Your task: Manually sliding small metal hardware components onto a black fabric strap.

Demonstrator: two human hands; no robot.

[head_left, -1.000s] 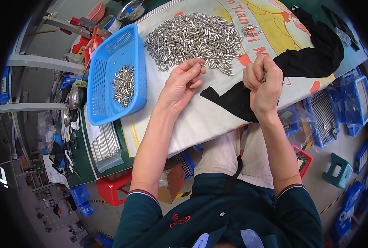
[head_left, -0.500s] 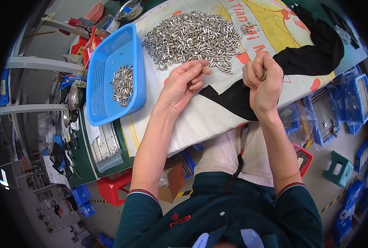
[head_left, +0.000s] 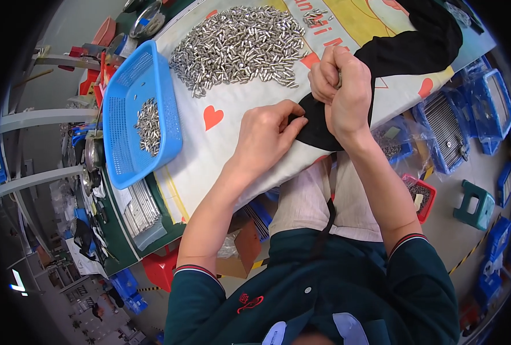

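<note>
While big red lettering slants across the printed cover on the surface, running down towards the right hand, a red heart sits plain to see on the white part. More red here: an embroidered motif on the chest of the dark green shirt.

On to the hands! The right one is balled into a fist, fingers curled tight, and a small grey piece peeks out from its grip. The left hand is lower, back upwards, thumb and forefinger bent towards each other at the edge of the black cloth; whether they pinch it or merely rest there, I can't quite tell from this angle. The two hands are apart, near each other, and that cloth spans the gap, passing behind the right wrist.

Beyond them lies a broad heap of metal pins on the cover, with a little cluster off to its right. Over on the left, the blue basket holds a smaller pile of similar pins.
</note>
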